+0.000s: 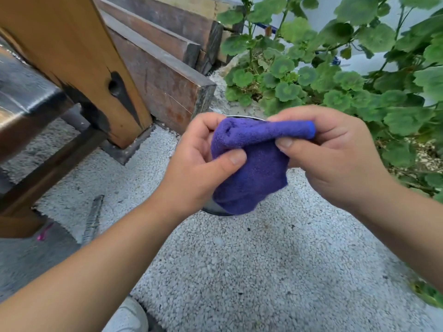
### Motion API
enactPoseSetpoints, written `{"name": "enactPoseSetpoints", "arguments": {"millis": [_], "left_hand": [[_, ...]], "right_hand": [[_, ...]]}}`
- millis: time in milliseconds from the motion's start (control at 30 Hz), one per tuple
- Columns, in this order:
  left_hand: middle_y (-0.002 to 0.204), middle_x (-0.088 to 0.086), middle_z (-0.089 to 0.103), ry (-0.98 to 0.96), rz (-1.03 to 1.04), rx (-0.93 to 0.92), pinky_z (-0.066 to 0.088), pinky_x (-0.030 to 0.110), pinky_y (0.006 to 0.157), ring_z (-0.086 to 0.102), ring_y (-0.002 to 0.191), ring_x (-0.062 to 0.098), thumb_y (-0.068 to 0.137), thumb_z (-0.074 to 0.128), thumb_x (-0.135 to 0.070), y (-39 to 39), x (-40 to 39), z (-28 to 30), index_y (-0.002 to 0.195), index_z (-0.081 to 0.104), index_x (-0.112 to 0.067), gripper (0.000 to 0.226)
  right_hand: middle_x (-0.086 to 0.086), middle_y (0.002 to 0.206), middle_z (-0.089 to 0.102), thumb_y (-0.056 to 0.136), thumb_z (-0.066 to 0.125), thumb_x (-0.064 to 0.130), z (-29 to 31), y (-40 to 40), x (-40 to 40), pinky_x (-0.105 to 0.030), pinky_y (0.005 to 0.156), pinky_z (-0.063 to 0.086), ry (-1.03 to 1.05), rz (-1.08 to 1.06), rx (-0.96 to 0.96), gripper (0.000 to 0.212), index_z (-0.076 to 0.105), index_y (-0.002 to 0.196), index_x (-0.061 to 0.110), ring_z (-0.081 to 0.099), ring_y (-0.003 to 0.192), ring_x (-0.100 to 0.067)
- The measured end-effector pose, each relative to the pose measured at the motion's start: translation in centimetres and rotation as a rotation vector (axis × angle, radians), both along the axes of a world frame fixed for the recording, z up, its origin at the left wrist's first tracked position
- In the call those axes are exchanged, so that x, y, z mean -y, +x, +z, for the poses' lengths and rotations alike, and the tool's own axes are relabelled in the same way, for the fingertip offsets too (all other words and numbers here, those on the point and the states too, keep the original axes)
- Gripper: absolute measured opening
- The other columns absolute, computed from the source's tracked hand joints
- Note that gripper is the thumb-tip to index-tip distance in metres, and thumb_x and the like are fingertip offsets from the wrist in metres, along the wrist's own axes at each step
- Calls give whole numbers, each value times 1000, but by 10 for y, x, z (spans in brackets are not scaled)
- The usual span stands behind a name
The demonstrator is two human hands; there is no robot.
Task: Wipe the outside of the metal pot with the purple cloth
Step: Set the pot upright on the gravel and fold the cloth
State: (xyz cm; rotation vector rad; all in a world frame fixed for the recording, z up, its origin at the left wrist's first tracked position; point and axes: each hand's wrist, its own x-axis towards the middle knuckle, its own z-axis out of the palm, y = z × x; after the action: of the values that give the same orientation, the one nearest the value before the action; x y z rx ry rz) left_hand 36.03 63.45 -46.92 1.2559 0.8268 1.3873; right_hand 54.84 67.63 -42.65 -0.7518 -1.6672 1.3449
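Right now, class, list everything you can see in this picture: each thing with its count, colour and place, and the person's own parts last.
purple cloth: one, purple, held in both hands at centre
metal pot: one, silvery, on the ground beneath the cloth, mostly hidden
wooden post: one, orange-brown, upper left
stone steps: several, dark brown, behind the post
leafy plant: one, green, upper right
pebbled ground: pale grey, below
metal rod: one, grey, lying lower left
left hand: one, pinches the cloth
right hand: one, pinches the cloth
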Motion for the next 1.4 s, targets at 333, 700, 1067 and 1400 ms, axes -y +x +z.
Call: {"name": "enactPoseSetpoints", "arguments": {"millis": [333, 700, 1067, 1400], "left_hand": [[88, 0, 67, -338, -96, 20, 47, 29, 76, 58, 83, 14, 66, 72, -21, -2, 8, -34, 90, 72, -23, 25], [82, 0, 70, -570, 22, 168, 48, 23, 62, 63, 70, 11, 67, 64, 3, -1, -8, -17, 88, 70, -19, 31], [124, 16, 66, -810, 185, 516, 51, 36, 97, 63, 116, 25, 87, 62, -46, 63, 54, 132, 118, 68, -4, 52], [121, 27, 64, -872, 119, 408, 56, 41, 76, 67, 100, 36, 77, 67, -9, 57, 148, 399, 120, 64, -4, 43]], "right_hand": [[-16, 100, 62, 75, 52, 12, -7, 26, -28, -46, 79, 53, -789, -32, -306, 36, 56, 111, 8, 62, 90, -30], [-17, 104, 70, 66, 72, 16, -13, 18, 0, -37, 83, 56, -917, 175, -284, 48, 66, 112, 3, 68, 94, -26], [-13, 102, 73, 75, 68, 14, 102, 20, 36, -34, 80, 57, -916, -27, -204, 31, 69, 105, 8, 69, 89, -22], [5, 96, 71, 79, 76, 34, 348, 9, 116, -23, 75, 52, -740, -71, 206, 19, 67, 95, 31, 66, 87, -10]]}}
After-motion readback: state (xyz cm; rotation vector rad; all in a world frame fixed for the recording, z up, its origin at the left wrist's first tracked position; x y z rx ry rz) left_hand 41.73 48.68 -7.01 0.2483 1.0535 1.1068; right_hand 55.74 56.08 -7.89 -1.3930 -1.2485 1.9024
